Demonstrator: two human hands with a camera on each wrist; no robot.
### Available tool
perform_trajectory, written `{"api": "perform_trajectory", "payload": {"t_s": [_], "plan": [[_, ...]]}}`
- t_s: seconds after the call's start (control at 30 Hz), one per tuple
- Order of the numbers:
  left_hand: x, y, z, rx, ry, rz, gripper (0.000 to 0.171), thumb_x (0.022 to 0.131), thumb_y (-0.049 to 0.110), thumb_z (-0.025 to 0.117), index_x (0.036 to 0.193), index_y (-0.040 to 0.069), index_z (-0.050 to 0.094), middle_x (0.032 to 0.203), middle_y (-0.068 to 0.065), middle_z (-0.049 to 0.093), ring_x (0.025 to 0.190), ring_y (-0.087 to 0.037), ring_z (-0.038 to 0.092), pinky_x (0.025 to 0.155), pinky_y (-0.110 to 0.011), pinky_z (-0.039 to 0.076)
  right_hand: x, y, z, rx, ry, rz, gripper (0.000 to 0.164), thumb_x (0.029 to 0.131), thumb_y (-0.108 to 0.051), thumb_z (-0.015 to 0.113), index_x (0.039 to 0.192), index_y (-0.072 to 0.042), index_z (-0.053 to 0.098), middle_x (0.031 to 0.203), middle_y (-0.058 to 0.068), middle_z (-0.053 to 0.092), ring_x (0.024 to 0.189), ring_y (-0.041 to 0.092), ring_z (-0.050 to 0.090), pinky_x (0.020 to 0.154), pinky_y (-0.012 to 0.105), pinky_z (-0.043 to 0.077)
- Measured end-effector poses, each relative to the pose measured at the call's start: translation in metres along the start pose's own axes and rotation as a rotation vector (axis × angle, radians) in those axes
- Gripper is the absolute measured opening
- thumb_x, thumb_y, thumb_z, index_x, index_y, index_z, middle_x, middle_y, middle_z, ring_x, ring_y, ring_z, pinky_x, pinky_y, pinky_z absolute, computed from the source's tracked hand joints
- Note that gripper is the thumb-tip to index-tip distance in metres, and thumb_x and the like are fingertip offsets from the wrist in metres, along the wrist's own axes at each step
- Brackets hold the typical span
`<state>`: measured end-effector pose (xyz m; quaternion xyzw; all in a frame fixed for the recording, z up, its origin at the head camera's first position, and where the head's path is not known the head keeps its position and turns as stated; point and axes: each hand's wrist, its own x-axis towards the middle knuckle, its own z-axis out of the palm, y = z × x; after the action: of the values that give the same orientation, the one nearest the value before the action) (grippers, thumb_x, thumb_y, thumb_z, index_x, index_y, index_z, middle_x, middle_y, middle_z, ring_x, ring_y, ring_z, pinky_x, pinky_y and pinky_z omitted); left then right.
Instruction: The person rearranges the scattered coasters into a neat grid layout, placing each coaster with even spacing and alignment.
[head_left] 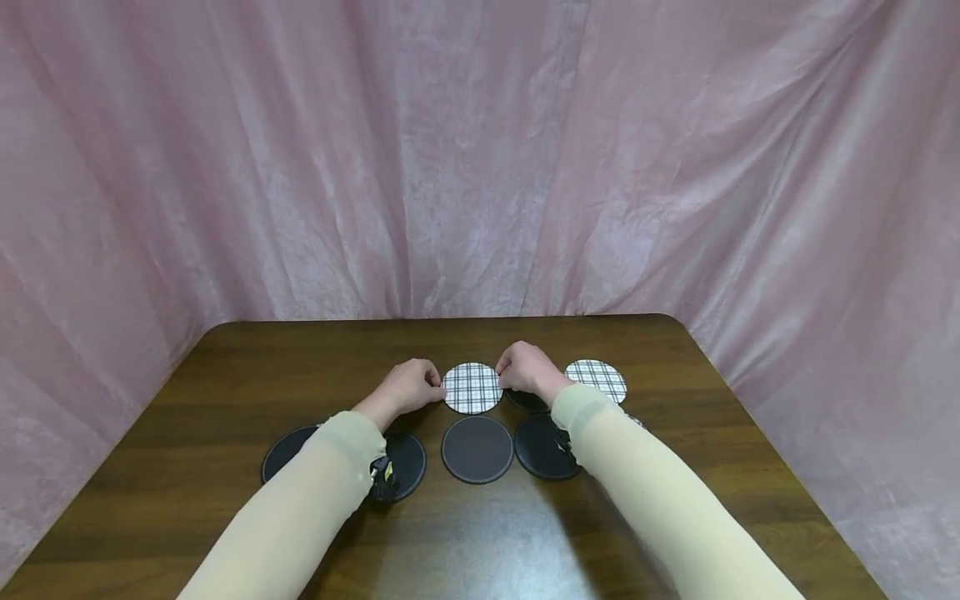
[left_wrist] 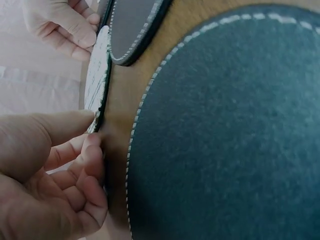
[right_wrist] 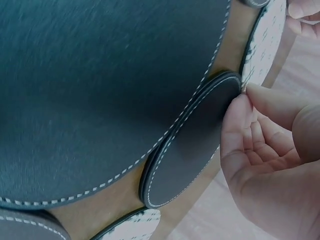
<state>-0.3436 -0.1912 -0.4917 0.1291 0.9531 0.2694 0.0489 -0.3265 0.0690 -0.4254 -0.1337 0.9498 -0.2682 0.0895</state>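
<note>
A round coaster with a white plaid face [head_left: 472, 388] lies between both hands toward the back of the wooden table. My left hand [head_left: 408, 386] pinches its left edge between thumb and fingers, as the left wrist view also shows. On the opposite edge, the thumb and forefinger of my right hand [right_wrist: 280, 145] pinch the rim. Beneath the right hand, a dark coaster with pale stitching [right_wrist: 192, 142] sits right beside the plaid one. Just in front of the plaid coaster lies another dark coaster [head_left: 477, 450], its stitched side up.
More dark coasters lie near the forearms: one by the right sleeve [head_left: 540, 450], one by the left wrist [head_left: 407, 462] and one farther left [head_left: 285, 452], partly covered by the sleeve. A second plaid coaster [head_left: 598, 377] is at the back right. Pink curtains [head_left: 465, 167] hang behind the table.
</note>
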Motion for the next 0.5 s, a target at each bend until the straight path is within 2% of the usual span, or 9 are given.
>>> {"api": "perform_trajectory", "payload": {"t_s": [0.1, 0.17, 0.2, 0.27, 0.33, 0.43, 0.5], "plan": [[-0.02, 0.018, -0.019, -0.077, -0.051, -0.021, 0.017, 0.098, 0.022, 0.082, 0.095, 0.008, 0.074, 0.087, -0.007, 0.07, 0.077, -0.021, 0.066, 0.074, -0.039, 0.054, 0.003, -0.002, 0.001, 0.004, 0.007, -0.006, 0.014, 0.092, 0.0, 0.075, 0.101, -0.004, 0.084, 0.102, 0.004, 0.077, 0.09, 0.022, 0.063, 0.083, 0.037, 0.054], [-0.036, 0.033, -0.035, -0.121, -0.083, -0.056, 0.016, 0.101, 0.02, 0.081, 0.102, 0.005, 0.075, 0.09, -0.008, 0.073, 0.079, -0.021, 0.069, 0.076, -0.039, 0.056, 0.01, 0.0, 0.004, 0.011, 0.002, -0.015, 0.014, 0.09, 0.001, 0.072, 0.091, -0.008, 0.083, 0.097, 0.002, 0.076, 0.086, 0.023, 0.06, 0.079, 0.038, 0.052], [-0.042, 0.036, -0.039, -0.121, -0.081, -0.06, 0.016, 0.101, 0.019, 0.081, 0.103, 0.004, 0.075, 0.091, -0.007, 0.072, 0.08, -0.02, 0.068, 0.076, -0.037, 0.056, 0.011, 0.001, 0.006, 0.006, 0.012, -0.033, 0.016, 0.088, 0.001, 0.07, 0.086, -0.011, 0.081, 0.092, 0.001, 0.073, 0.083, 0.023, 0.058, 0.076, 0.038, 0.05], [-0.051, 0.039, -0.046, -0.1, -0.073, -0.058, 0.018, 0.101, 0.018, 0.081, 0.107, 0.002, 0.075, 0.093, -0.007, 0.071, 0.081, -0.019, 0.066, 0.076, -0.036, 0.055, 0.037, 0.029, 0.023, 0.025, 0.031, -0.107, 0.019, 0.086, -0.005, 0.069, 0.074, -0.019, 0.074, 0.077, -0.006, 0.065, 0.073, 0.019, 0.052, 0.069, 0.035, 0.044], [-0.056, 0.043, -0.053, -0.06, -0.066, -0.042, 0.022, 0.101, 0.018, 0.081, 0.111, 0.0, 0.075, 0.094, -0.007, 0.071, 0.082, -0.021, 0.064, 0.077, -0.037, 0.055, 0.042, 0.031, 0.026, 0.032, 0.019, -0.115, 0.02, 0.088, -0.007, 0.07, 0.074, -0.021, 0.073, 0.071, -0.006, 0.061, 0.069, 0.017, 0.052, 0.068, 0.035, 0.045], [-0.06, 0.044, -0.061, -0.008, -0.068, -0.013, 0.025, 0.1, 0.018, 0.081, 0.113, -0.002, 0.076, 0.096, -0.008, 0.071, 0.085, -0.023, 0.063, 0.082, -0.04, 0.056, 0.036, 0.022, 0.025, 0.068, -0.009, -0.114, 0.017, 0.094, -0.01, 0.072, 0.08, -0.016, 0.078, 0.068, -0.004, 0.064, 0.065, 0.016, 0.056, 0.067, 0.035, 0.048], [-0.061, 0.044, -0.065, 0.03, -0.077, 0.007, 0.026, 0.099, 0.019, 0.082, 0.114, -0.001, 0.077, 0.098, -0.008, 0.072, 0.089, -0.024, 0.065, 0.088, -0.044, 0.056, 0.007, -0.011, 0.01, 0.071, -0.041, -0.064, 0.014, 0.098, -0.004, 0.072, 0.088, -0.008, 0.081, 0.073, 0.003, 0.069, 0.066, 0.019, 0.059, 0.069, 0.037, 0.049]]}}
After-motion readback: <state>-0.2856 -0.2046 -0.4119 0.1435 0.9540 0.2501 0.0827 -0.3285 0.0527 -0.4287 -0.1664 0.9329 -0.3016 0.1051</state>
